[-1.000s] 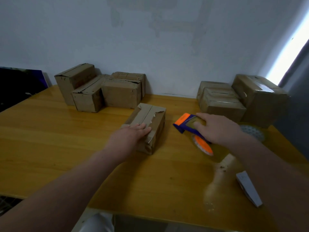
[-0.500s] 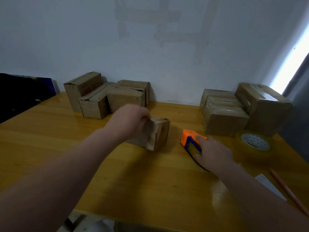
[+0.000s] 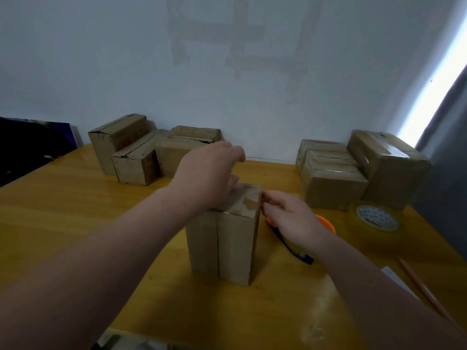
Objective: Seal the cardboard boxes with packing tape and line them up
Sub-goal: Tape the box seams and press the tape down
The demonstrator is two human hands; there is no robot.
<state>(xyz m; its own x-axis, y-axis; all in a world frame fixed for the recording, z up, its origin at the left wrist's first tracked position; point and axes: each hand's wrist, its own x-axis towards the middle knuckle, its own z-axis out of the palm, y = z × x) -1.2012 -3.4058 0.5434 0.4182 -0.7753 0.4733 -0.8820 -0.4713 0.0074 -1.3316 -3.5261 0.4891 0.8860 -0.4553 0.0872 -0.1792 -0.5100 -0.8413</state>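
Yellow wooden table (image 3: 75, 223) against a pale wall: one cardboard box (image 3: 235, 243) stands on end at its middle.
Its plain brown front shows a vertical flap seam, and the closed flaps hide any contents. The left hand (image 3: 207, 175) arches over the top with the thumb on it; whether the fingers clasp the far side I cannot tell. The right hand (image 3: 290, 218), fingers loosely bent and holding nothing, touches the upper right edge. More closed boxes sit back left (image 3: 131, 157) and back right (image 3: 333, 183).
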